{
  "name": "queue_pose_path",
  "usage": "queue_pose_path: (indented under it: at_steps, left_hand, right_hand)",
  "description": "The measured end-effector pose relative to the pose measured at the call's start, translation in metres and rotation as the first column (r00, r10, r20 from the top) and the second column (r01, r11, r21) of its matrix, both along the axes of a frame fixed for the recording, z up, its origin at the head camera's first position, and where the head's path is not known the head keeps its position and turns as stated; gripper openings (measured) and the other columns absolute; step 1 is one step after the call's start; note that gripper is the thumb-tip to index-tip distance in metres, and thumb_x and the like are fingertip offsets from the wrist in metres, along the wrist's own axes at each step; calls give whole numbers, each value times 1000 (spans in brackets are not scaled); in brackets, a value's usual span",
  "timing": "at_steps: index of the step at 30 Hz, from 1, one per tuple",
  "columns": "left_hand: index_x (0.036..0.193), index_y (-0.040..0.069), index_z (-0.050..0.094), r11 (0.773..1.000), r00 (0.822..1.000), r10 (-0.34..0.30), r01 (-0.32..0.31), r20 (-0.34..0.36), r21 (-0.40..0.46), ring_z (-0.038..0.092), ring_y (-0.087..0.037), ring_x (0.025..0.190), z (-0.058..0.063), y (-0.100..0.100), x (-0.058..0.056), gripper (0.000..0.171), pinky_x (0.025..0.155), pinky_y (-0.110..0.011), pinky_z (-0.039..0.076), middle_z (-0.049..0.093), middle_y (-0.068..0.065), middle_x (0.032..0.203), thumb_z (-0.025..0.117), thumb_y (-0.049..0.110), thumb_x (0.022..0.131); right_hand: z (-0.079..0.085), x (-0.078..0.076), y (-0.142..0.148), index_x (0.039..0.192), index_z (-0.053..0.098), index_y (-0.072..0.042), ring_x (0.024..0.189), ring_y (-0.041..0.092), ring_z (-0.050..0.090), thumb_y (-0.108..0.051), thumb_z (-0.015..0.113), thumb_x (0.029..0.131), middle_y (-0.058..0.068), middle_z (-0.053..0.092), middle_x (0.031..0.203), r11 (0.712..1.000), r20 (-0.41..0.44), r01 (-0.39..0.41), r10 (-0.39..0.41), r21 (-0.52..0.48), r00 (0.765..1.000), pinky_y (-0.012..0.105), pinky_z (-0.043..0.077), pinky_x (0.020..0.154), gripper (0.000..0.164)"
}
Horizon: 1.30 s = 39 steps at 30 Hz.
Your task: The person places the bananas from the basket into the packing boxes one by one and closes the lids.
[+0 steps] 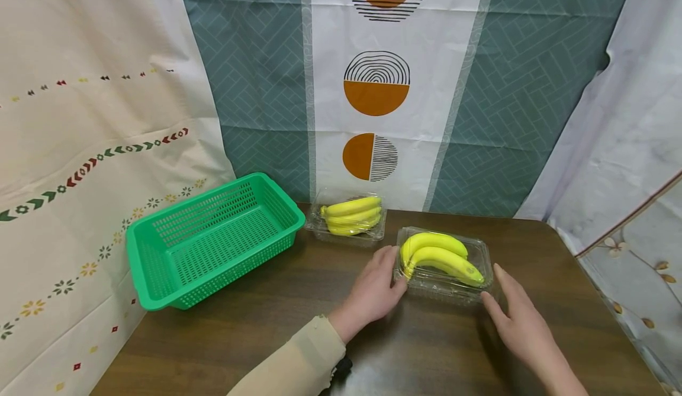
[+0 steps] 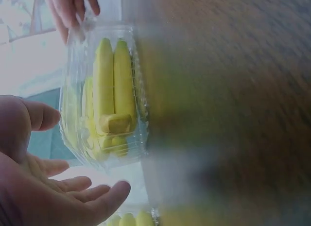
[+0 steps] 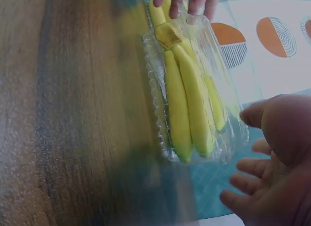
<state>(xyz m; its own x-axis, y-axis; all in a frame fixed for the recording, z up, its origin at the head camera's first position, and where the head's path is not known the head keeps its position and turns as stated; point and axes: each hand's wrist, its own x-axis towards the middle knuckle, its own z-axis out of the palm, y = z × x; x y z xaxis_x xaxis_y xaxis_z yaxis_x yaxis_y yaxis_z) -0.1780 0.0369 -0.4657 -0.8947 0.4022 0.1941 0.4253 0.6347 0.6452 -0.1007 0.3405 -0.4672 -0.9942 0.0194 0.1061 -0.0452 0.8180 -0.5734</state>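
Observation:
A clear plastic clamshell box [image 1: 444, 289] with a bunch of yellow bananas [image 1: 439, 257] inside stands on the right part of the table. At its left end is my left hand [image 1: 375, 287], its fingers extended along that side and the thumb near the front corner. My right hand [image 1: 519, 319] is at the opposite end, thumb and fingers spread around the corner. In the left wrist view, the thumb [image 2: 43, 115] reaches the box's edge. The right wrist view shows the right thumb [image 3: 253, 113] close to the plastic; firm contact cannot be told.
Behind and left of this box stands a second clear box [image 1: 314, 225] holding bananas [image 1: 351, 215]. A green plastic basket [image 1: 213, 248] sits at the table's left side. Patterned cloths [image 1: 256, 88] hang behind and beside the brown table [image 1: 426, 360].

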Motion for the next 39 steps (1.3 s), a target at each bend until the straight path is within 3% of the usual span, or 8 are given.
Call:
queue_pose_path:
  at_steps: [4, 10, 17, 24, 30, 39]
  left_hand:
    - [171, 7, 38, 998, 998, -19, 15, -52, -67, 38, -38, 160, 1, 1, 3, 70, 122, -58, 42, 34, -18, 177, 68, 29, 111]
    - [174, 11, 34, 987, 992, -72, 56, -99, -151, 31, -40, 163, 2, 3, 9, 73, 123, -61, 40, 27, -17, 180, 64, 39, 114]
    - [174, 14, 34, 957, 979, -123, 74, -161, -282, 26, -37, 166, 4, 5, 18, 75, 125, -59, 38, 25, -13, 181, 62, 48, 113]
    - [172, 14, 40, 913, 945, -179, 56, -273, -404, 28, -37, 165, 4, 8, 25, 73, 125, -58, 39, 29, -11, 180, 58, 54, 113]
    - [171, 15, 43, 877, 916, -214, 27, -340, -479, 32, -37, 164, 2, 10, 29, 73, 124, -57, 40, 34, -10, 178, 57, 57, 113]
    - [170, 16, 46, 857, 903, -224, 3, -367, -515, 35, -35, 162, -1, 12, 33, 74, 124, -56, 40, 36, -8, 178, 59, 60, 111]
  right_hand:
    - [0, 2, -7, 176, 19, -4, 158, 60, 24, -40, 63, 114, 32, 20, 177, 996, -66, -41, 46, 74, 997, 84, 33, 108, 84]
    - [1, 5, -15, 177, 21, -8, 165, 52, 14, -43, 69, 111, 27, 17, 180, 984, -59, -62, 73, 165, 996, 85, 36, 106, 89]
    - [-1, 13, -21, 174, 30, -6, 166, 47, 14, -44, 75, 107, 24, 24, 179, 975, -84, -64, 84, 214, 993, 84, 41, 102, 90]
    - [-4, 21, -25, 172, 36, -5, 167, 45, 16, -43, 77, 105, 20, 25, 180, 969, -115, -77, 107, 237, 988, 83, 41, 103, 88]
    - [-3, 23, -28, 173, 35, -5, 167, 44, 16, -46, 76, 105, 21, 25, 180, 965, -92, -76, 102, 253, 991, 83, 43, 101, 89]
    - [-4, 24, -30, 173, 33, -5, 168, 41, 13, -46, 76, 105, 22, 26, 179, 963, -100, -78, 107, 257, 989, 82, 41, 105, 90]
